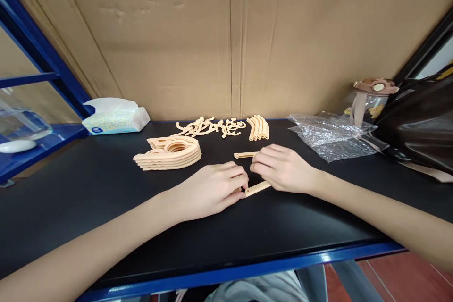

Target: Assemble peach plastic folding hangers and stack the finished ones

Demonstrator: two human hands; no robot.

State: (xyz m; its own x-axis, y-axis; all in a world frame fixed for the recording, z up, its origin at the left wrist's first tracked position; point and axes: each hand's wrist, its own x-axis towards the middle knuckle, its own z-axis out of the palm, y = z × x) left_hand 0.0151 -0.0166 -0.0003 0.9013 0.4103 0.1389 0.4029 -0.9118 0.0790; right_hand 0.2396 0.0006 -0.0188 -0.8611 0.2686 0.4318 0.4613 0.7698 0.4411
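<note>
My left hand [221, 188] is closed, its fingertips pinching at the near end of a beige plastic hanger arm [257, 188]. A small beige bit shows under those fingertips, mostly hidden. My right hand [283, 168] has its fingers curled over the other end of this arm. A second beige bar [244, 155] sticks out to the left from beneath the right fingers; whether it joins the first is hidden. To the left stands a neat stack of beige folding hangers [170, 153]. Behind are a loose heap of beige hooks [208, 126] and a row of curved hanger arms [258, 127].
On the black table [212, 245] a tissue pack [116, 117] lies at the back left. Crumpled clear plastic bags [334, 134] lie at the right, before a bottle [375, 92] and a dark bag [417, 122]. A cardboard wall [177, 33] closes the back.
</note>
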